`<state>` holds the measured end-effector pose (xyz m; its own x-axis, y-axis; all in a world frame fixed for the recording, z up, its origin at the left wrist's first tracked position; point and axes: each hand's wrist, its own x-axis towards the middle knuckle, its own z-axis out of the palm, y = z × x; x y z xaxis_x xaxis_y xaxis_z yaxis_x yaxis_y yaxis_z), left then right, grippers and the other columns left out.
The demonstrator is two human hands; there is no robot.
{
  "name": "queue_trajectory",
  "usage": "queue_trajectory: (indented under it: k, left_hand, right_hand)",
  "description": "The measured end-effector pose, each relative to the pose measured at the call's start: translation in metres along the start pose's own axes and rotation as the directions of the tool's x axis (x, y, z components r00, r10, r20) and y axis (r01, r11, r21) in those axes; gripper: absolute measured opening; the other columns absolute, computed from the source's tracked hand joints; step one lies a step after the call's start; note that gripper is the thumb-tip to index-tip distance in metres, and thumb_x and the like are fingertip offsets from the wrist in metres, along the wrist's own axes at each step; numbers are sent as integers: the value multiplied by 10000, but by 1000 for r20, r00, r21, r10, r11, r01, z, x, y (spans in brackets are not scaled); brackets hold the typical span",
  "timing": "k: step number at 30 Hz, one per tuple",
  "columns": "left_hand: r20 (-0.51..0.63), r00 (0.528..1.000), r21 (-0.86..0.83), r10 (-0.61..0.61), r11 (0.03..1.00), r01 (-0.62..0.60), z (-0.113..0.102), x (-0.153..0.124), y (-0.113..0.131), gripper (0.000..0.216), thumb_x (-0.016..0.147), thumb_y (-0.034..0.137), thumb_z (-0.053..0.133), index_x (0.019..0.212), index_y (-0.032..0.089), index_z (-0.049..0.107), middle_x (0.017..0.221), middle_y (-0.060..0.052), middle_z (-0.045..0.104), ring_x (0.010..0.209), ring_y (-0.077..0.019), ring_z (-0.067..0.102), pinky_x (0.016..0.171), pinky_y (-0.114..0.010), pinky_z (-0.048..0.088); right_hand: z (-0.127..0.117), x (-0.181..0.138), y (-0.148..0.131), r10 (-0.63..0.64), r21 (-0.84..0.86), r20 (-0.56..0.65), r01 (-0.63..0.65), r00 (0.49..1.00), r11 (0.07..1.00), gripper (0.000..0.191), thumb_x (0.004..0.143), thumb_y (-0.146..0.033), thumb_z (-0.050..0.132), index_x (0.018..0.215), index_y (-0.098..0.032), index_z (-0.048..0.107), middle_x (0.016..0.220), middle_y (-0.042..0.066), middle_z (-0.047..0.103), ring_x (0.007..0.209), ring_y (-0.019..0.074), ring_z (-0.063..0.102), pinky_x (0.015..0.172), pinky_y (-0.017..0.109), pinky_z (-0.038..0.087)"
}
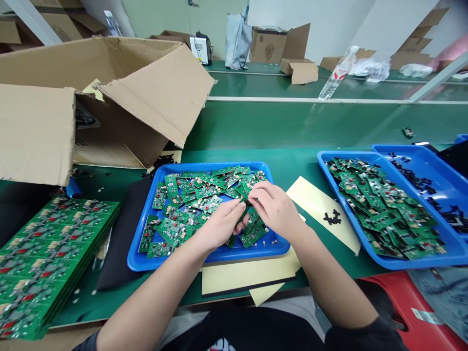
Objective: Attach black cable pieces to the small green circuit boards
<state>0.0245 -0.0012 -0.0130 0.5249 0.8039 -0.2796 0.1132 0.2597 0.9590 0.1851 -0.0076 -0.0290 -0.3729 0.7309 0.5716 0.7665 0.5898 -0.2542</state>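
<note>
A blue tray point(143, 261) in front of me holds several small green circuit boards point(183, 214) in a loose heap. Both my hands meet over its right half. My left hand point(219, 225) and my right hand point(275, 207) have their fingers pinched together on a green circuit board point(247, 214), which they partly hide. More boards lie just below the hands near the tray's front rim.
A stack of green board panels point(44, 263) lies at the left. An open cardboard box point(91, 97) stands behind it. Two more blue trays sit at the right, one point(420, 263) with boards, one point(438, 175) with black parts. Yellow sheets point(321, 209) lie beside and under the middle tray.
</note>
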Motion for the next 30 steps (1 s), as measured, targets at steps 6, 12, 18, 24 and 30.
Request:
queue_trajectory:
  k: [6,12,18,24,30]
  left_hand:
    - [7,999,9,31,999,-31,0,0,-2,320,866,394,428,641,173,480,520,43,441,450,-78,389,439,-198,327]
    - [-26,994,31,102,994,-101,1,0,0,279,868,386,425,721,165,511,649,26,514,521,-84,468,492,-207,401]
    - [-64,986,102,151,984,-144,-2,-2,0,308,893,374,401,717,158,532,599,28,495,521,-94,471,508,-217,409]
    - [-185,932,286,312,924,-253,-2,-1,-8,394,928,390,349,1126,148,587,740,-12,544,613,-133,508,583,-264,465]
    - [-64,902,441,426,823,-358,-2,-2,-13,361,928,340,401,1205,193,580,918,-75,634,867,-209,593,811,-367,496]
  right_hand:
    - [1,-3,-2,179,177,-44,-168,983,970,442,929,-197,426,1366,-187,357,1339,175,401,881,196,634,835,372,526]
    - [-6,-3,4,427,399,0,-392,904,829,233,917,-314,464,1060,-187,597,955,79,664,855,205,642,790,354,521]
    - [-4,-2,-1,548,541,276,-599,790,591,260,837,-418,567,919,-174,600,791,45,661,709,178,629,656,302,505]
    - [0,-4,-2,622,419,374,-724,688,548,421,798,-418,606,1127,-159,554,706,9,609,627,170,582,601,304,452]
    - [-4,0,-6,564,704,286,-569,775,425,202,803,-375,594,855,-180,591,765,23,608,698,156,579,670,284,470]
